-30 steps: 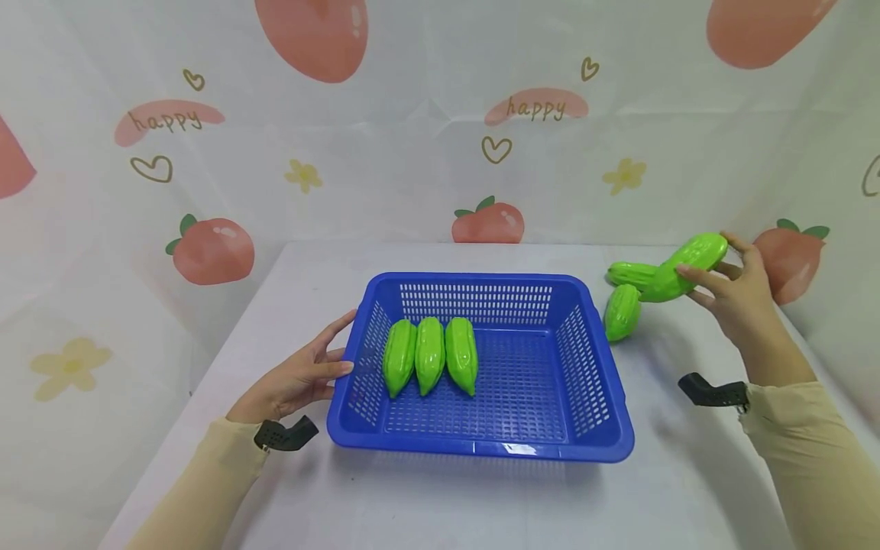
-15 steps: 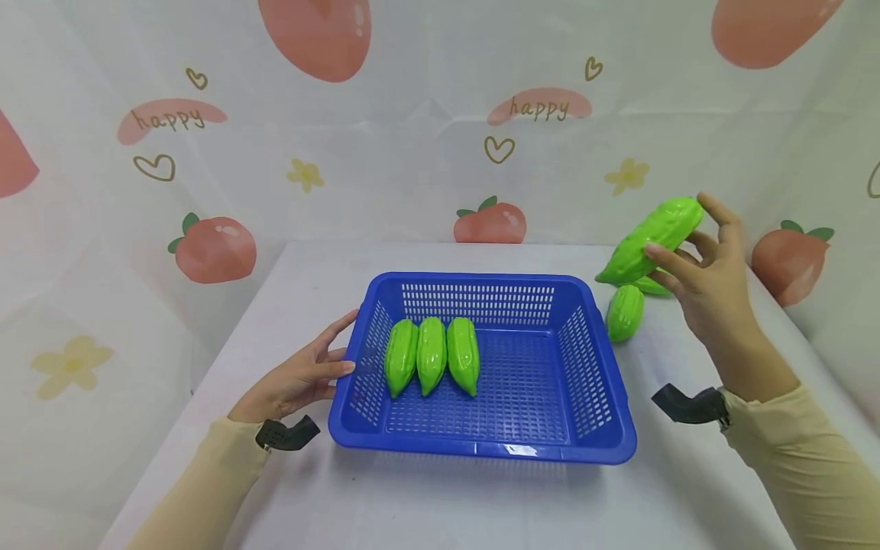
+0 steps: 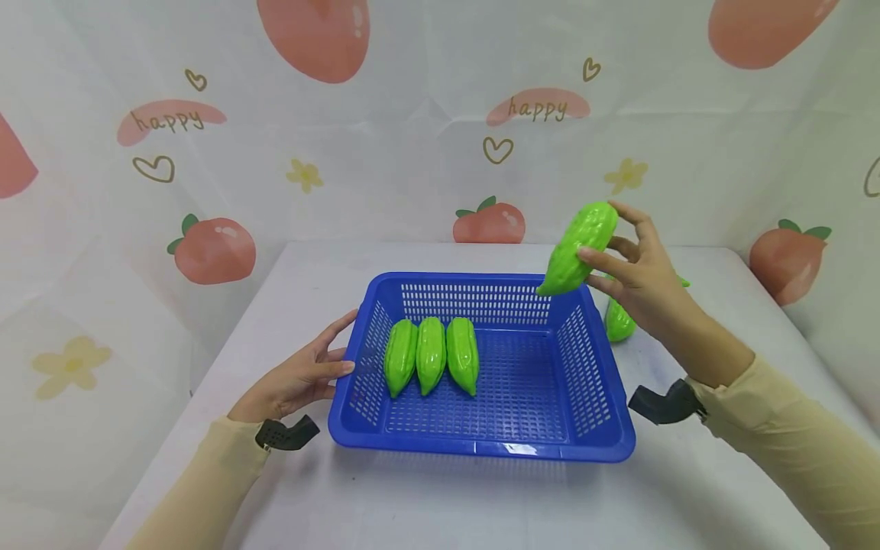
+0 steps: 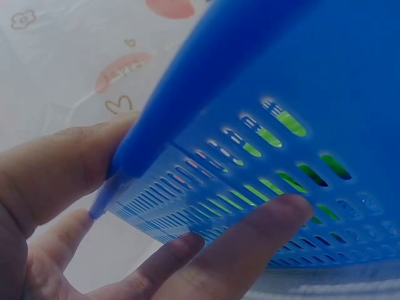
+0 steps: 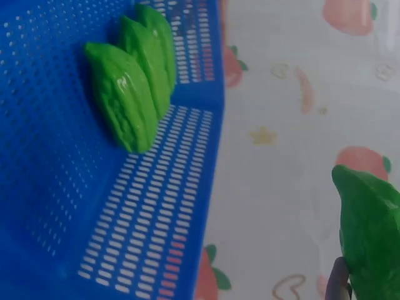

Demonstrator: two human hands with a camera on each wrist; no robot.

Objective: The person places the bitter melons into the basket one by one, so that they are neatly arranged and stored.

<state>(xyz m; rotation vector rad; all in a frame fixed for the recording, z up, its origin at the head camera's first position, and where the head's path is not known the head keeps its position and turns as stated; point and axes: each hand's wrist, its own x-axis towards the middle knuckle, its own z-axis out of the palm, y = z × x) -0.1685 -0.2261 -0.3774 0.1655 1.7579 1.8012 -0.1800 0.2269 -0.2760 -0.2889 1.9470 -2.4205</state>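
In the head view a blue plastic basket (image 3: 481, 452) sits mid-table, with three bright green bitter melons (image 3: 431, 356) side by side in its left half. My left hand (image 3: 296, 380) holds the basket's left side, thumb at the rim; the left wrist view has its fingers (image 4: 244, 240) against the slotted outer wall. My right hand (image 3: 642, 271) grips another bitter melon (image 3: 580, 248) between thumb and fingers, tilted with its pointed tip down over the basket's back right corner. Its tip end also shows in the right wrist view.
More bitter melons (image 3: 620, 322) lie on the white table (image 3: 440, 504) right of the basket, partly hidden behind my right hand. A fruit-printed cloth (image 3: 406, 153) hangs along the table's back and sides.
My right hand has lifted the bitter melon off the table's right side and carried it left to the basket's back right corner. My left hand stays at the basket.
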